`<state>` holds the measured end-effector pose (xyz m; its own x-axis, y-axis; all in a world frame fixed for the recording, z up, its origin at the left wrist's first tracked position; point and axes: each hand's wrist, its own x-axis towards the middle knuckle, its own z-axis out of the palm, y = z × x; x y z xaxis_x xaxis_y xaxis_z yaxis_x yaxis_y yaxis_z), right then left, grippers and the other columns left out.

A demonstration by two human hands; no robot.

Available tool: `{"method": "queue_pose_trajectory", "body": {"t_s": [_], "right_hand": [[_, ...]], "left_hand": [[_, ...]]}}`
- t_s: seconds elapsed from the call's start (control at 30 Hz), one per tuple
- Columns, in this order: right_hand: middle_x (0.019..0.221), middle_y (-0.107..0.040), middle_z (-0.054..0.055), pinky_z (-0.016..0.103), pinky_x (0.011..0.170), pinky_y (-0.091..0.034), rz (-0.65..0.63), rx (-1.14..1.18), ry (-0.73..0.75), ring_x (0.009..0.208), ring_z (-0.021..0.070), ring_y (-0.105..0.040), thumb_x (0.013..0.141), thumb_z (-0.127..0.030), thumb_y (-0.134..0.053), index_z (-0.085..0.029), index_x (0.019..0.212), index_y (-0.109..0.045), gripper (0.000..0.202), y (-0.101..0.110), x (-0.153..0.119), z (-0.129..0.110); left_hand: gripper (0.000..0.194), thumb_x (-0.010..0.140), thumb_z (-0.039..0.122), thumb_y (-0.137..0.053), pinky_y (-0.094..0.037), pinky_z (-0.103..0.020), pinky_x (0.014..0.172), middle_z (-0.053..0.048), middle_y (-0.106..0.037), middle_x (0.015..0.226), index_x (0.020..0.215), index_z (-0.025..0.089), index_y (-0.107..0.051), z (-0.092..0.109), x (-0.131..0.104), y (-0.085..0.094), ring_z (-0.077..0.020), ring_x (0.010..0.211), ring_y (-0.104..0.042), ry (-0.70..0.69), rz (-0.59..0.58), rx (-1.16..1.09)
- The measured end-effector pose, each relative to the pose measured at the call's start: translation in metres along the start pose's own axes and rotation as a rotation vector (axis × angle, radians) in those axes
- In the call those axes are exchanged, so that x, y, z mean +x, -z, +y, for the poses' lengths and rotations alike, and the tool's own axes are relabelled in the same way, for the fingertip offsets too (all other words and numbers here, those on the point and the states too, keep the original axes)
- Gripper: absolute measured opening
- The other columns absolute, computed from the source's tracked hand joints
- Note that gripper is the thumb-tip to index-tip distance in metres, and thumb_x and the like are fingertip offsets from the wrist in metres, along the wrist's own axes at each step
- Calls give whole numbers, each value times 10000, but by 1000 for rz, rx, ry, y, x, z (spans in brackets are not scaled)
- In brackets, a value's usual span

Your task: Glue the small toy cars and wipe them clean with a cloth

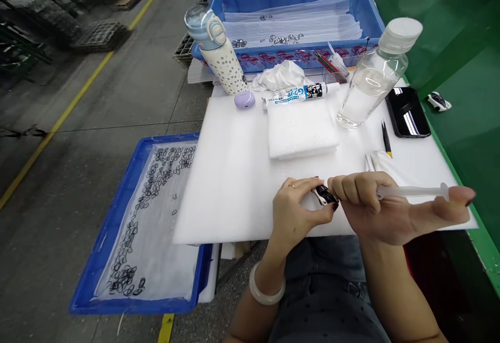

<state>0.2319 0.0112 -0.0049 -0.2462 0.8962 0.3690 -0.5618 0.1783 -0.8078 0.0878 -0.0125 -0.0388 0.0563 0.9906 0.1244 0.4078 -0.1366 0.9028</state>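
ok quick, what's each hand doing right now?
Left hand: closed on a small black-and-white piece, thumb and fingers pinching it.
Right hand: closed around a syringe, thumb at the plunger end.

Widest open stretch: left half of the white board (222, 176), from purple case (244, 100) down to near edge; room for a hand to pass low. Mid-board, foam block (302, 129) stands raised, glue tube (295, 94) along its far side. Beyond: crumpled cloth (281, 76), then blue bin (289, 54) walling off the back. Dotted bottle (222, 64) blocks far left corner. Right side tighter: clear bottle (369, 90) tall, phone (408, 112) and tweezers (386, 139) nearby, white cloth (385, 166) nearer. Gap between foam block and tweezers, on near side of clear bottle. Near edge, right of middle: left hand (299, 210), right hand (377, 207) and syringe (414, 191) bar the way
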Motion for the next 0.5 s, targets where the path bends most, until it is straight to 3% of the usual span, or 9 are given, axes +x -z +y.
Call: {"method": "queue_pose_trajectory", "body": {"t_s": [0.5], "right_hand": [[485, -180, -32, 331, 523, -263, 102, -78, -31, 468, 140, -220, 849, -872, -279, -230, 545, -329, 712, -9, 2, -6]], "left_hand": [[371, 641, 216, -812, -560, -453, 872, -37, -787, 1103, 1009, 235, -774, 0, 0, 0, -260, 962, -675, 11, -11, 28]]}}
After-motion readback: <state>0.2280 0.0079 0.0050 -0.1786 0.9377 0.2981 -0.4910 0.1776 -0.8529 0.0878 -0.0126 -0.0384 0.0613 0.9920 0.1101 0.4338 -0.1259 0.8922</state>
